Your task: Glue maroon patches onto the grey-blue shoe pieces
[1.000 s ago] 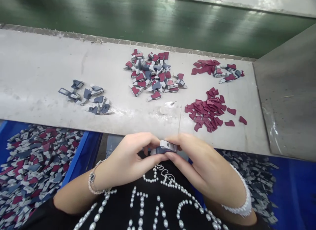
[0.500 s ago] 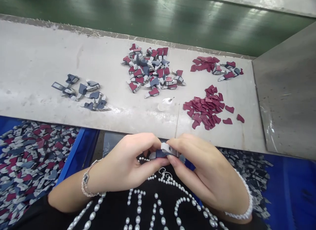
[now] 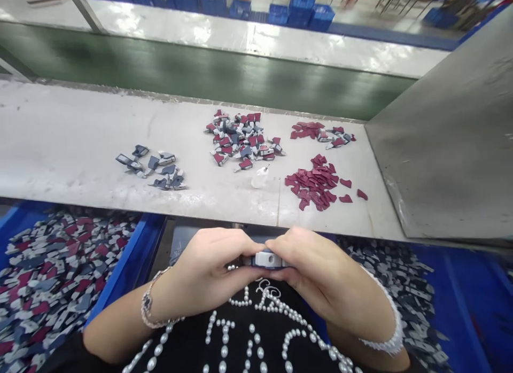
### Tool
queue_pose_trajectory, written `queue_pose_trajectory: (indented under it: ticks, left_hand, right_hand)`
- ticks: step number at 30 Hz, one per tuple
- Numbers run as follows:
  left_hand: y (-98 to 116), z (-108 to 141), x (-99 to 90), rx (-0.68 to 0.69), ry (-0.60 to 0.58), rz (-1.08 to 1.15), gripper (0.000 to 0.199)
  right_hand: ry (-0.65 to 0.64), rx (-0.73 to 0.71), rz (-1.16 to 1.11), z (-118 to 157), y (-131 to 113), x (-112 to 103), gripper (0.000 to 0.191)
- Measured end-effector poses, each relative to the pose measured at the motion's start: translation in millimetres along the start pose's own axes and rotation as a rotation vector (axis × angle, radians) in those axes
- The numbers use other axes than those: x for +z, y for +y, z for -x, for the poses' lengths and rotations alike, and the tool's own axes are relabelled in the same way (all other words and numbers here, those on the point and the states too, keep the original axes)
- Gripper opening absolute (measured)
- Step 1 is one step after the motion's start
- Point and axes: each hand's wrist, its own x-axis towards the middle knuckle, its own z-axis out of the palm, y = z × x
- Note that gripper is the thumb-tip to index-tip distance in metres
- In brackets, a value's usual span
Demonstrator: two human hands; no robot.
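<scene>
Close to my chest, a small grey and dark blue plastic part [image 3: 267, 259] with a round hole lies between my fingers. My left hand [image 3: 208, 271] pinches its left end between thumb and fingers. On the other end, my right hand [image 3: 320, 277] grips it the same way. Fingers cover most of the part. Beyond my hands, a small white translucent bottle with a thin metal tip [image 3: 260, 178] stands on the metal bench [image 3: 224, 202]. To its right lies a heap of flat maroon pieces [image 3: 315, 180].
Assembled grey, blue and maroon parts [image 3: 240, 140] are piled mid-bench, with grey-blue parts [image 3: 160, 167] left. More maroon pieces [image 3: 306, 130] lie at the back right. Blue bins [image 3: 116, 271] of parts sit below both sides. A metal panel [image 3: 449, 148] stands at right.
The camera view has tilted up, so the far bench and crates show. Both hands still hold the part, which has turned so its holed grey face points toward me.
</scene>
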Motion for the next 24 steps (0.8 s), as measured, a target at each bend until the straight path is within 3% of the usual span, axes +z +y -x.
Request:
queue_pose_trajectory:
  ticks: [8, 13, 18, 24]
  left_hand:
    - [21.7, 30.1, 7.3, -0.213, 0.071, 0.175, 0.013]
    - [31.7, 28.3, 7.2, -0.263, 0.089, 0.034, 0.017]
    - [32.6, 15.4, 5.8, -0.188, 0.131, -0.082, 0.008]
    - [18.5, -4.0, -2.9, -0.091, 0.171, -0.117, 0.02]
  right_hand:
    - [0.042, -0.058, 0.106, 18.2, -30.9, 16.8, 0.015]
    - [0.087, 0.056, 0.097, 21.0, -37.7, 21.6, 0.022]
    - [0.184, 0.164, -0.009, 13.8, -32.8, 15.6, 0.02]
    - [0.151, 0.154, -0.03, -1.6, -15.5, -8.2, 0.031]
